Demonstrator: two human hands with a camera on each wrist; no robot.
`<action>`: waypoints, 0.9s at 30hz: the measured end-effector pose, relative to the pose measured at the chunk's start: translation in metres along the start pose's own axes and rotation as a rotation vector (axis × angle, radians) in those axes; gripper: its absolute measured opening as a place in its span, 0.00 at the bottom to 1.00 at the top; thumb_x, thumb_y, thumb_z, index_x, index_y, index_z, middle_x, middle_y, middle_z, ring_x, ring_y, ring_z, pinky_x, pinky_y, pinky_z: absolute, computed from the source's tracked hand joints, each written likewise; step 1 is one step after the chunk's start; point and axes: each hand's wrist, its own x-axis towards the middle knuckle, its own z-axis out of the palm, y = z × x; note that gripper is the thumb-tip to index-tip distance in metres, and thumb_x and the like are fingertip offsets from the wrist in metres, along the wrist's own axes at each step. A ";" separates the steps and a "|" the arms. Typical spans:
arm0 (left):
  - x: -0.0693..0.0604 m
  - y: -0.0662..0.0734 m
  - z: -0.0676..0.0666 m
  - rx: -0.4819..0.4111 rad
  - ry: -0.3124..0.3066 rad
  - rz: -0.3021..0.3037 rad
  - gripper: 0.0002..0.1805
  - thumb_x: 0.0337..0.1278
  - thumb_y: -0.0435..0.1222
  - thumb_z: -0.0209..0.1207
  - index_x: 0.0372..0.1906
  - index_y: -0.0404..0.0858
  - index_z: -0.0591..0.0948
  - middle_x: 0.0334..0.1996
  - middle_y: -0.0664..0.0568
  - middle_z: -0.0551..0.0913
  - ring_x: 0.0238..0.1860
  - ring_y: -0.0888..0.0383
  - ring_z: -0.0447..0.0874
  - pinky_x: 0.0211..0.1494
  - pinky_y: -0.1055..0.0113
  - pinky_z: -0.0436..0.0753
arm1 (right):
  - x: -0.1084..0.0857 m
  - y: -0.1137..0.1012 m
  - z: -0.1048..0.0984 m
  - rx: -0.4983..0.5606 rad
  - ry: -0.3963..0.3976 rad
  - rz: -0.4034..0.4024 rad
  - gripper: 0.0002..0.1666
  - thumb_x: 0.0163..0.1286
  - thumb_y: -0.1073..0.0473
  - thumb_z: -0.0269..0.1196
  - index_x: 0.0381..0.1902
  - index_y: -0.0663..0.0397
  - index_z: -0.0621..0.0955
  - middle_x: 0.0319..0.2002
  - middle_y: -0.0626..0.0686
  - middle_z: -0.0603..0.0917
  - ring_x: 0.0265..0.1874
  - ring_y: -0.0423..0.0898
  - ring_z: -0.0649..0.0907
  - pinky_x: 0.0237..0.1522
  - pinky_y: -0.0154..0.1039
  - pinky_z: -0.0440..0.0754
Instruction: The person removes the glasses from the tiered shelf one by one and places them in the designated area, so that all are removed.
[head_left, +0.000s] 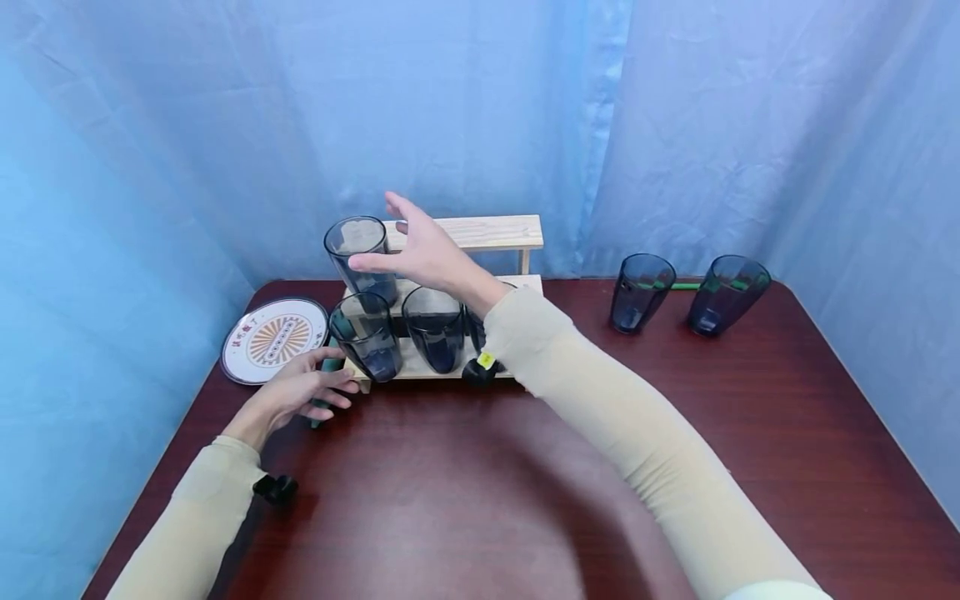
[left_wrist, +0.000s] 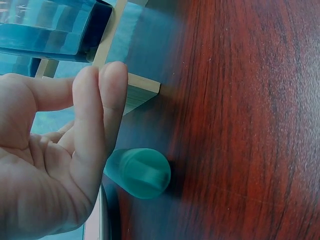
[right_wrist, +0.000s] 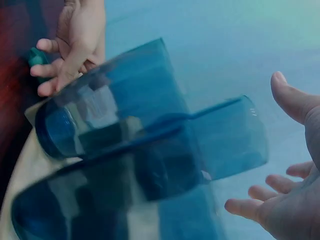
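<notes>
My right hand (head_left: 423, 254) reaches across to the upper left glass (head_left: 360, 267), its thumb and fingers spread. In the right wrist view a gap shows between that hand (right_wrist: 290, 200) and the dark, see-through glass (right_wrist: 235, 137). This glass stands on the middle step of a wooden tiered rack (head_left: 480, 232). A front left glass (head_left: 367, 337) and a front middle glass (head_left: 435, 333) stand on its lowest step; my right sleeve partly hides another. My left hand (head_left: 303, 387), fingers loosely bent, is at the rack's front left corner; whether it touches is unclear.
Two more dark glasses stand at the back right, one (head_left: 641, 292) beside the other (head_left: 727, 296), with a green stick (head_left: 684, 286) behind them. A patterned plate (head_left: 247, 342) lies left of the rack. A teal capped cylinder (left_wrist: 145, 172) lies near my left hand. Blue curtains (head_left: 480, 100) enclose the table (head_left: 450, 483).
</notes>
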 end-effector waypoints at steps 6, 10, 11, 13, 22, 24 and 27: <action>0.002 0.004 0.003 0.007 -0.001 -0.017 0.37 0.73 0.41 0.59 0.76 0.37 0.55 0.49 0.40 0.87 0.37 0.54 0.89 0.30 0.63 0.87 | 0.003 0.009 0.010 -0.009 0.019 0.036 0.67 0.59 0.39 0.76 0.83 0.45 0.48 0.78 0.48 0.59 0.75 0.46 0.63 0.70 0.44 0.68; 0.000 0.003 0.001 0.005 0.003 -0.016 0.37 0.73 0.41 0.59 0.76 0.36 0.55 0.49 0.40 0.87 0.37 0.54 0.88 0.30 0.64 0.87 | 0.006 0.012 0.016 -0.031 0.020 0.041 0.64 0.60 0.39 0.75 0.82 0.46 0.50 0.77 0.49 0.61 0.72 0.47 0.68 0.67 0.43 0.72; 0.000 0.003 0.001 0.004 0.002 -0.014 0.37 0.73 0.41 0.59 0.76 0.36 0.55 0.48 0.40 0.87 0.37 0.54 0.88 0.30 0.64 0.87 | 0.007 0.013 0.018 -0.038 0.025 0.041 0.63 0.60 0.39 0.74 0.82 0.46 0.52 0.77 0.50 0.62 0.71 0.47 0.69 0.66 0.42 0.73; -0.001 0.003 0.000 0.001 0.002 -0.012 0.36 0.73 0.42 0.59 0.75 0.36 0.55 0.48 0.40 0.87 0.37 0.54 0.89 0.30 0.64 0.87 | 0.008 0.013 0.019 -0.056 0.037 0.039 0.60 0.61 0.38 0.74 0.81 0.47 0.55 0.76 0.50 0.64 0.70 0.46 0.70 0.65 0.41 0.74; -0.001 0.003 0.000 -0.012 -0.002 -0.015 0.36 0.73 0.42 0.59 0.75 0.36 0.56 0.46 0.42 0.88 0.36 0.55 0.89 0.29 0.64 0.87 | 0.013 0.014 0.023 -0.117 0.029 0.038 0.60 0.61 0.37 0.73 0.81 0.49 0.56 0.76 0.51 0.64 0.70 0.46 0.71 0.65 0.40 0.74; -0.001 0.003 0.000 -0.012 -0.002 -0.013 0.36 0.73 0.42 0.59 0.75 0.36 0.55 0.46 0.43 0.88 0.36 0.55 0.89 0.29 0.64 0.87 | 0.014 0.015 0.024 -0.123 0.033 0.033 0.59 0.61 0.38 0.73 0.80 0.50 0.57 0.76 0.51 0.65 0.69 0.47 0.72 0.65 0.40 0.74; 0.000 0.003 0.000 -0.012 -0.002 -0.013 0.36 0.73 0.41 0.59 0.75 0.36 0.55 0.45 0.43 0.88 0.36 0.55 0.89 0.29 0.64 0.87 | 0.015 0.015 0.025 -0.130 0.036 0.029 0.58 0.62 0.38 0.73 0.80 0.50 0.57 0.75 0.52 0.66 0.69 0.47 0.73 0.64 0.39 0.74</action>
